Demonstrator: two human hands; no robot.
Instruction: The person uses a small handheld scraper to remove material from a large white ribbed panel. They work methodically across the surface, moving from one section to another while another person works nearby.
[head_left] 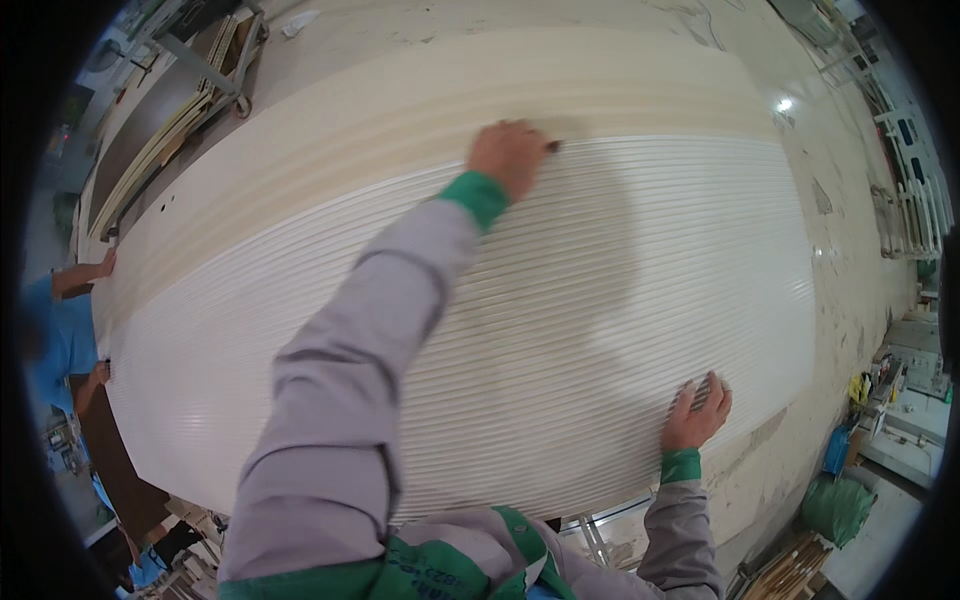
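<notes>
A large white panel (pixel 600 300) with fine parallel ribs lies in front of me, and a smooth cream band (pixel 420 130) runs along its far side. My left hand (pixel 505 158), slightly blurred, reaches across to where the ribs meet that band. Its fingers are closed around a small dark object (pixel 553 147), mostly hidden, whose kind I cannot make out. Nearer to me at the right, my right hand (pixel 697 412) rests on the ribbed surface. Its fingers are spread and hold nothing.
A person in blue (pixel 70 335) stands at the panel's left end, hands at its edge. A wheeled metal cart (pixel 215 75) with stacked boards is at the far left. On the right are a green bag (pixel 838 508), wood strips (pixel 790 568) and a white rack (pixel 915 215).
</notes>
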